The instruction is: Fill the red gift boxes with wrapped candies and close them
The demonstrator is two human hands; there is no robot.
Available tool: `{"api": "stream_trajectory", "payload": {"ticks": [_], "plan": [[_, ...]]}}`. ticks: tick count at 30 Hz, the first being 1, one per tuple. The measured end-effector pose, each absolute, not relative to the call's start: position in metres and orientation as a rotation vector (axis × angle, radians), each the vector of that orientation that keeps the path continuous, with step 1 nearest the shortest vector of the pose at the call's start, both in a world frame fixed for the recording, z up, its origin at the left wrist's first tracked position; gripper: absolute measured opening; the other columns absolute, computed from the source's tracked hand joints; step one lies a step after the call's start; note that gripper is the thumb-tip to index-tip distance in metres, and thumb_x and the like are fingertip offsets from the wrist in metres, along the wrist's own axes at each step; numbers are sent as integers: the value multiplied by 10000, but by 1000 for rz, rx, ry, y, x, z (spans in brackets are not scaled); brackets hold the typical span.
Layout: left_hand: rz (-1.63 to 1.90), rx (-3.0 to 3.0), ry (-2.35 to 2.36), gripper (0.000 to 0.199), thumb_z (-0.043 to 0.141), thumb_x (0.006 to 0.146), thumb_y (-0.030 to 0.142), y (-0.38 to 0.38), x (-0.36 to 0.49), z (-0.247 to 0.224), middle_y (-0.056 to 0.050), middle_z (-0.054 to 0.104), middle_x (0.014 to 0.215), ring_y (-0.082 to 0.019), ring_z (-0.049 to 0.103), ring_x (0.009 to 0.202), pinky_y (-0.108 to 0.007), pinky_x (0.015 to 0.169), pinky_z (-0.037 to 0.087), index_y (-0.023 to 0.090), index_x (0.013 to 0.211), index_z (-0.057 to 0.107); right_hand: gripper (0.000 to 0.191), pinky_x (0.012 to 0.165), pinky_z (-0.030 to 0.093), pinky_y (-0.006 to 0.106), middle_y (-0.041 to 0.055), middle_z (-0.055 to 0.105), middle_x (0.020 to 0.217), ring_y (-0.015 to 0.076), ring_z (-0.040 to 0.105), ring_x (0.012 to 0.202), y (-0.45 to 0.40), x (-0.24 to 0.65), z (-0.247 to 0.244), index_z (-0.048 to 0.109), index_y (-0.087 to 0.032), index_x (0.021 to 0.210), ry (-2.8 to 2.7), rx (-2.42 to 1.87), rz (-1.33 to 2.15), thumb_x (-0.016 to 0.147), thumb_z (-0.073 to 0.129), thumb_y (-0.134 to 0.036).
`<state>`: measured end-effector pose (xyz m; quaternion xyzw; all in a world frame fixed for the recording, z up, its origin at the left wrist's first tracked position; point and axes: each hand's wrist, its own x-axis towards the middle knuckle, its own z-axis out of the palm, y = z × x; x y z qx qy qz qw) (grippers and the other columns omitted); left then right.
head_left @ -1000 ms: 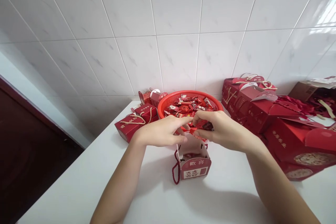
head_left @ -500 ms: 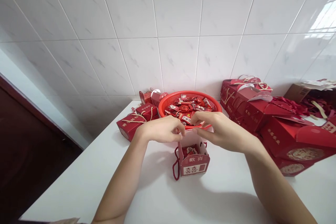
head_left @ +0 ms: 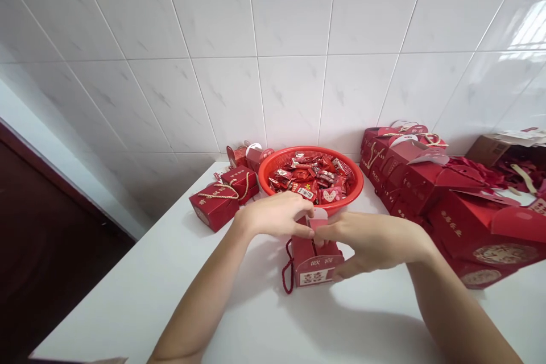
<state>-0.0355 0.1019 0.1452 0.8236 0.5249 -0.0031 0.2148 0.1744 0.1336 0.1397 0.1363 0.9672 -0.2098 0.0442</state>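
A small red candy box point(head_left: 316, 264) with pale characters on its front panel stands upright on the white table in front of me. Its side flaps are folded inward over the top, so its contents are hidden, while a rounded back flap point(head_left: 319, 216) sticks up. My left hand point(head_left: 279, 215) has its curled fingers and thumb at the left flap. My right hand point(head_left: 373, 240) grips the right side, fingers on the top and thumb by the front right corner. A dark red cord handle point(head_left: 289, 273) hangs from the left side.
Behind the box, a red plastic basket point(head_left: 263, 177) holds many wrapped candies point(head_left: 305, 175). Red boxes point(head_left: 215, 205) with cord handles lie to the left. Larger red boxes point(head_left: 452, 227) are stacked on the right, near a brown carton point(head_left: 486, 151). A tiled wall point(head_left: 290, 96) runs behind.
Both hands have moved down onto the box, the right one also forward around its side. The box's side flaps have been folded in, covering the candies that showed inside.
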Motion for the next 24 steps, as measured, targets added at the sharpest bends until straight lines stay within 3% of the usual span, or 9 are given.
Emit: {"api": "stream_trajectory", "payload": {"ticks": [3, 6, 9, 11, 18, 24], "plan": [[13, 2363, 1475, 253, 610, 891, 462, 100, -23, 139, -30, 619, 827, -212, 578, 808, -289, 618, 351, 214, 895, 656, 132, 583, 389, 254, 36, 649, 862, 158, 555, 706, 134, 170, 138, 685, -174, 964, 2900, 453, -595, 882, 677, -277], [-12, 2415, 1580, 128, 672, 838, 302, 99, -13, 133, -42, 638, 861, -222, 591, 836, -295, 618, 346, 193, 856, 608, 67, 538, 344, 254, 26, 627, 809, 144, 520, 655, 134, 166, 140, 652, -173, 842, 2903, 548, -557, 875, 663, -231], [-51, 2416, 1501, 75, 633, 801, 183, 99, -13, 132, -23, 630, 820, -202, 587, 774, -299, 578, 320, 198, 812, 561, 186, 490, 286, 260, 0, 550, 655, 132, 455, 567, 137, 162, 137, 566, -180, 681, 2844, 752, -413, 834, 667, -209], [-79, 2373, 1403, 114, 623, 801, 216, 99, -16, 135, -11, 610, 794, -181, 568, 718, -298, 554, 309, 200, 757, 519, 246, 474, 271, 261, -4, 523, 620, 127, 434, 547, 139, 161, 133, 527, -183, 626, 2816, 849, -370, 794, 698, -233], [-61, 2344, 1335, 280, 665, 821, 378, 92, -23, 145, -18, 554, 897, -168, 542, 797, -273, 601, 358, 192, 746, 470, 123, 456, 300, 244, 5, 583, 684, 126, 477, 558, 145, 163, 128, 641, -177, 733, 2795, 916, -479, 726, 746, -240], [-86, 2406, 1304, 252, 660, 837, 328, 91, -2, 132, -20, 571, 893, -149, 533, 718, -289, 548, 321, 184, 718, 491, 323, 457, 335, 232, 3, 574, 637, 118, 482, 537, 163, 182, 125, 640, -178, 638, 2862, 877, -655, 696, 812, -446]]}}
